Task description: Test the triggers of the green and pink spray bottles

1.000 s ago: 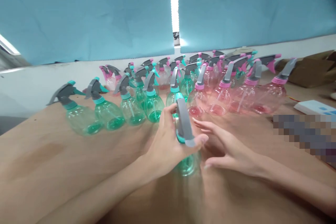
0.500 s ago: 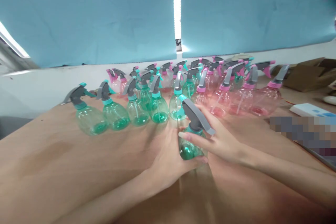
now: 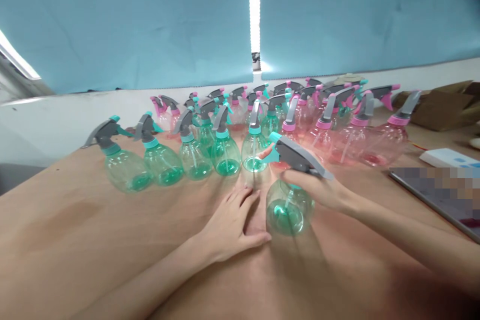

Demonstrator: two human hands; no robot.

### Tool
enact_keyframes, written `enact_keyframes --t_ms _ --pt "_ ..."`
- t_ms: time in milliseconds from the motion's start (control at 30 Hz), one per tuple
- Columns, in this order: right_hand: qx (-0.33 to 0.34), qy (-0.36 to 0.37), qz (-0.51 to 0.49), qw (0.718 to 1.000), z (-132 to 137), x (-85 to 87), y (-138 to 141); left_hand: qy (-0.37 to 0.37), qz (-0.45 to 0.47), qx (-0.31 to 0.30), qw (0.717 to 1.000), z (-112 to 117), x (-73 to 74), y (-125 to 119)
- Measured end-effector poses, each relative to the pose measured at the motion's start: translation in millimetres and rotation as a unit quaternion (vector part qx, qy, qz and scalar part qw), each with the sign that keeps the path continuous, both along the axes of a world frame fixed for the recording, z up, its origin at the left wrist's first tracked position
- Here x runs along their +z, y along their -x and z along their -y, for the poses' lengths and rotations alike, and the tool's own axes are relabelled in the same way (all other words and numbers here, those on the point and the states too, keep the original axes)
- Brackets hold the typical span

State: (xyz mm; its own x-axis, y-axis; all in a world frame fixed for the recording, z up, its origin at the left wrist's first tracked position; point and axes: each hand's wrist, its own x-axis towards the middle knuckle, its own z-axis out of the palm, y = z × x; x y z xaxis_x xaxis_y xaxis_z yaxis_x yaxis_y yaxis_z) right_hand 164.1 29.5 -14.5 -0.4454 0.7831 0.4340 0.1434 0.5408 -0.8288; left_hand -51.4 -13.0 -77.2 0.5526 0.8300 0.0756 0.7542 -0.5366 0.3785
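Observation:
A green spray bottle [image 3: 287,212] with a grey and turquoise trigger head stands at the middle front, tilted slightly. My right hand [image 3: 313,185] grips it around the neck just under the head, a finger showing by the trigger. To its left, my left hand [image 3: 236,222] rests on the table with fingers spread, holding nothing. The left thumb tip lies close to the bottle's base. Behind the hands runs a row of other green spray bottles [image 3: 227,157], with pink spray bottles [image 3: 352,142] to the right.
More spray bottles in both colours crowd the back of the wooden table [image 3: 123,245]. At the right lie a white and blue box [image 3: 444,157] and a flat, dark-edged object, partly blurred out. A brown cardboard box [image 3: 446,107] stands behind them.
My left hand has let go of the bottle and lies beside it. My right hand has shifted its grip to the neck, and the bottle has moved slightly right, its head turned more sideways.

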Motion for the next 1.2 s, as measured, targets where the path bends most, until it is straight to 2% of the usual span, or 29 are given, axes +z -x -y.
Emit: enact_keyframes --t_ms 67,400,733,1067,1200 --pt "-0.006 0.012 0.002 1.000 0 0.6 -2 0.007 -0.026 0.000 1.000 0 0.9 2" --pt "-0.004 -0.007 -0.008 1.000 1 -4.9 -6 -0.009 -0.042 -0.004 0.999 -2 -2.8 0" --pt "-0.010 0.014 -0.005 1.000 5 -9.4 -10 -0.037 -0.077 0.001 0.996 -4 -6.7 2" --pt "0.049 0.009 -0.030 0.998 3 -5.4 -1 -0.043 -0.071 0.011 0.997 -3 -7.6 0" --pt "0.008 -0.011 0.003 1.000 6 -2.2 6 -0.048 -0.065 0.005 0.997 -4 -9.2 1"
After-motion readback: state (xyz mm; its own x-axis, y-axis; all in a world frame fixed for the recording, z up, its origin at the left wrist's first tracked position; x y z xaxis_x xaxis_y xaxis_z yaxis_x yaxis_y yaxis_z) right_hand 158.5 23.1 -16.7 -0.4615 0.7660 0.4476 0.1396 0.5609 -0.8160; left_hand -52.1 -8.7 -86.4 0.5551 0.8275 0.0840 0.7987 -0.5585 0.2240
